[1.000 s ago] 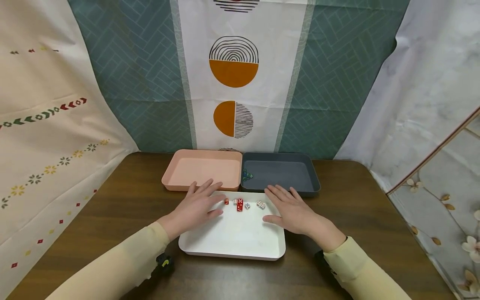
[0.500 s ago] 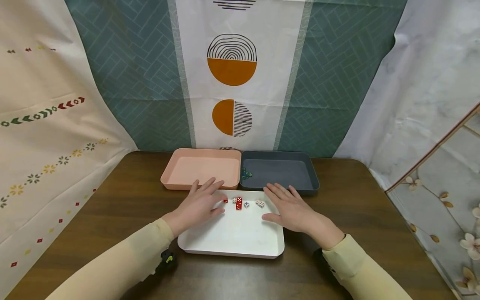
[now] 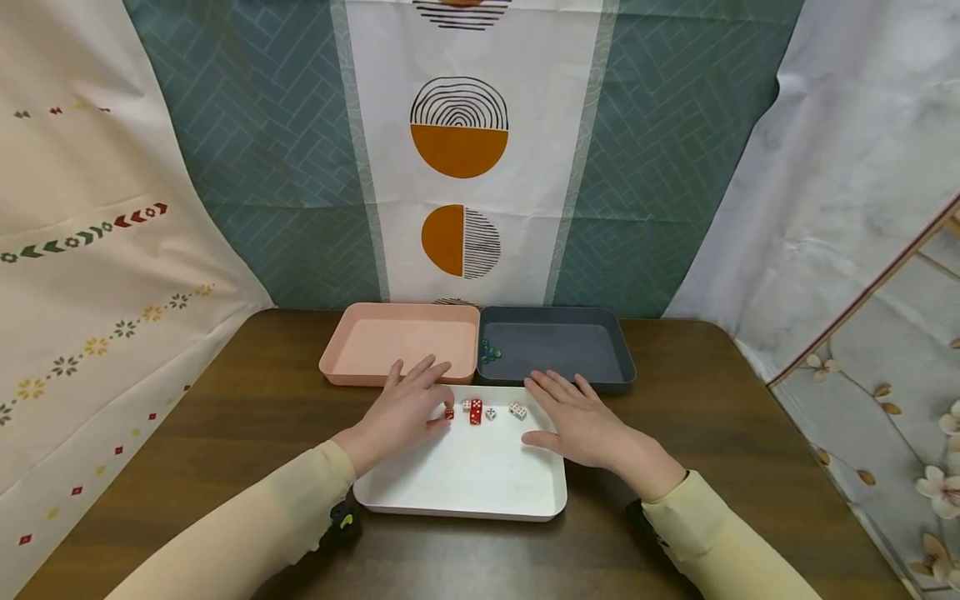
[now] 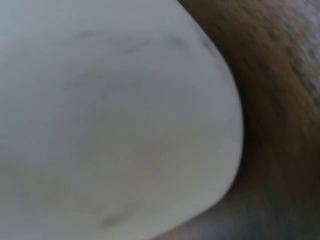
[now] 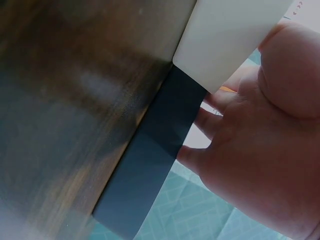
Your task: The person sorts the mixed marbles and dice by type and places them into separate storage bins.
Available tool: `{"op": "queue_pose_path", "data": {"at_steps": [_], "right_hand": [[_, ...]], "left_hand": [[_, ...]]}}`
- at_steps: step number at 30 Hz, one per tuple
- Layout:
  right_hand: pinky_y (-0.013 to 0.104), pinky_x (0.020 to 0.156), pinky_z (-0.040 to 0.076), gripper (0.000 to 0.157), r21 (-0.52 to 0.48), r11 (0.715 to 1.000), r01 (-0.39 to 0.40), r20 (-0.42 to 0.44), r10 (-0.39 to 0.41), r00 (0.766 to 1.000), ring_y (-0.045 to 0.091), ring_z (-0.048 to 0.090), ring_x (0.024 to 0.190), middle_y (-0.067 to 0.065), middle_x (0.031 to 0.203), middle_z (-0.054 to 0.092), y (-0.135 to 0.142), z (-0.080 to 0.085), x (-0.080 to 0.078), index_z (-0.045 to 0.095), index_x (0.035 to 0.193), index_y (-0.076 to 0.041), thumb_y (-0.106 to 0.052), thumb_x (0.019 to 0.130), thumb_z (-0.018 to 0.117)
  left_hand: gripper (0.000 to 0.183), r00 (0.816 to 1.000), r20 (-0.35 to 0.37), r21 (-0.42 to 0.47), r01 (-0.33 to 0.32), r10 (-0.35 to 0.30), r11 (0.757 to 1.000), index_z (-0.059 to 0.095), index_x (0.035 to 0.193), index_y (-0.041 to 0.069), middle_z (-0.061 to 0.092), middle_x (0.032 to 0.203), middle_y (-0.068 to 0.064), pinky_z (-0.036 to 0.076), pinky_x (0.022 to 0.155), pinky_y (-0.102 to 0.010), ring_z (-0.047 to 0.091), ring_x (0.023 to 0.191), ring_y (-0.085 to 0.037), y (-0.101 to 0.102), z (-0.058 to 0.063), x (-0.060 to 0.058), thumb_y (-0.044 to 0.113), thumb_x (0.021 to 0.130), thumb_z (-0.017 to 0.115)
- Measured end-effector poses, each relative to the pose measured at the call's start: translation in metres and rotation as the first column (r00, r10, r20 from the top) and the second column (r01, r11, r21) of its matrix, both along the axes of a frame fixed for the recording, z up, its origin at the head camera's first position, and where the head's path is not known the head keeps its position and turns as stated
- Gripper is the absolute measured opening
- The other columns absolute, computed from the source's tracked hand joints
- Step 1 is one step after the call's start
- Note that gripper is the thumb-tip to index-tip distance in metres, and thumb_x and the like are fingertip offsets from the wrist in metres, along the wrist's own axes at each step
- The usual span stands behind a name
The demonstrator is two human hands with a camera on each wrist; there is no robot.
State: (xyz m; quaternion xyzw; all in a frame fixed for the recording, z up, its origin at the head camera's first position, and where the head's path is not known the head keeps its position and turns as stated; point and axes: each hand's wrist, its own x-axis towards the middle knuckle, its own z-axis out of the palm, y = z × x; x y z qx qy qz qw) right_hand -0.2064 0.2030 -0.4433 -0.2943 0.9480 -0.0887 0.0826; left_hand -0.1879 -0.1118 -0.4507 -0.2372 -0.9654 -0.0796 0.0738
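Red die (image 3: pixel 449 413) near white tray's (image 3: pixel 480 471) far edge | left hand (image 3: pixel 401 412) pinches it, fingers curled | right hand (image 3: pixel 576 421), fingers straight, at tray's right edge | pickup apparently underway; steady lift called for

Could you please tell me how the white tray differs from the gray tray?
The white tray is pale, while the gray tray is dark. The white tray stands in front; the gray tray, farther back. The white tray holds red and white dice; the gray tray, small greenish pieces. Both are shallow, with rounded corners.
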Motion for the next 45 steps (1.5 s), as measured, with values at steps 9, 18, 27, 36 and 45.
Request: {"op": "queue_pose_path", "data": {"at_steps": [9,18,27,36,45], "right_hand": [[0.063,0.134,0.006,0.094,0.011,1.000,0.006,-0.001,-0.006,1.000,0.033,0.015,0.169,0.009,0.183,0.022,0.000,0.001,-0.002,0.028,0.176,-0.013,-0.060,0.106,0.069],[0.063,0.134,0.006,0.094,0.009,1.000,0.014,-0.001,-0.014,1.000,0.034,0.015,0.169,0.010,0.183,0.022,0.001,0.003,-0.002,0.029,0.176,-0.012,-0.059,0.105,0.069],[0.063,0.134,0.006,0.095,0.013,1.000,0.023,-0.001,-0.023,1.000,0.034,0.015,0.169,0.010,0.183,0.023,0.004,0.001,-0.004,0.029,0.176,-0.012,-0.060,0.105,0.069],[0.062,0.134,0.006,0.095,0.007,1.000,0.023,-0.002,-0.023,1.000,0.033,0.015,0.170,0.008,0.183,0.023,0.002,0.000,-0.003,0.030,0.176,-0.013,-0.060,0.104,0.070],[0.063,0.134,0.007,0.093,0.005,1.000,0.013,-0.011,-0.013,1.000,0.032,0.017,0.169,0.008,0.182,0.025,-0.001,0.000,0.002,0.032,0.175,-0.012,-0.059,0.104,0.071]], "left_hand": [[0.015,1.000,0.000,-0.047,-0.019,0.019,0.999,0.077,0.097,0.024,0.054,0.164,-0.016,0.020,0.123,-0.081,0.035,0.161,-0.044,0.003,-0.003,-0.004,0.025,0.094,0.092],[0.018,0.999,0.010,-0.026,-0.034,0.035,0.999,0.073,0.091,0.024,0.053,0.165,-0.018,0.019,0.124,-0.080,0.034,0.162,-0.045,0.003,-0.003,-0.006,0.026,0.095,0.091],[0.018,0.999,-0.022,-0.001,-0.024,0.024,1.000,0.075,0.092,0.024,0.053,0.165,-0.018,0.021,0.123,-0.080,0.035,0.161,-0.046,0.003,0.008,-0.008,0.023,0.093,0.093],[0.019,0.997,-0.072,0.026,-0.026,0.028,0.999,0.077,0.094,0.023,0.054,0.164,-0.019,0.019,0.124,-0.079,0.036,0.160,-0.046,-0.001,0.016,-0.014,0.021,0.090,0.095],[0.017,0.995,-0.086,0.045,-0.045,0.048,0.998,0.078,0.098,0.020,0.055,0.163,-0.020,0.019,0.124,-0.079,0.036,0.160,-0.047,-0.007,0.027,-0.022,0.019,0.092,0.094]]}}
